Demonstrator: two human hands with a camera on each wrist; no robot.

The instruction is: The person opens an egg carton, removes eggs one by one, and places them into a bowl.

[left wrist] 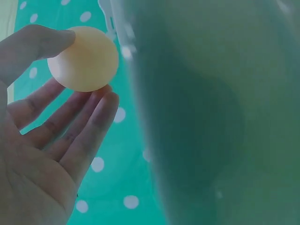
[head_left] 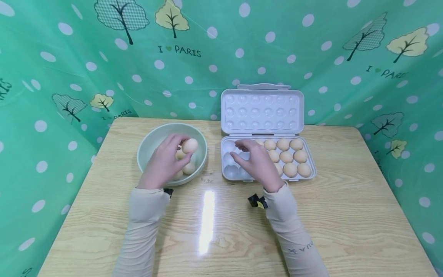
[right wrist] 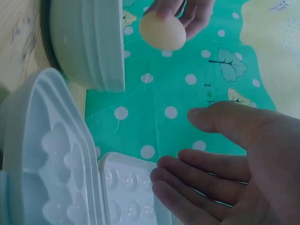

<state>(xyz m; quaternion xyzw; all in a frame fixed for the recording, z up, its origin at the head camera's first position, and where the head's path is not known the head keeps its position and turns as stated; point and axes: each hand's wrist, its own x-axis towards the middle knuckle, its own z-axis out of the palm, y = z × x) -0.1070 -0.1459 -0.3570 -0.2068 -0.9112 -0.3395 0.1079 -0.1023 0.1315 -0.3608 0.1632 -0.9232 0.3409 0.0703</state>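
My left hand (head_left: 165,161) pinches a pale brown egg (head_left: 190,146) between thumb and fingertips, raised above the green bowl (head_left: 148,148). More eggs (head_left: 189,168) lie inside that bowl, partly hidden by the hand. Over the left part of the white egg box (head_left: 229,158), my right hand (head_left: 258,163) hovers with thumb and fingers apart and nothing between them. Several eggs (head_left: 290,169) sit in the box's cups toward the right, while bare cups show at its left end. In the right wrist view, the fingers are extended, apart from the held egg (right wrist: 163,32).
The box's lid (head_left: 262,111) stands raised behind it, near the green dotted cloth (head_left: 194,88) that hangs around the back and sides. Both containers rest on a wooden table (head_left: 235,238), side by side with a narrow gap between them.
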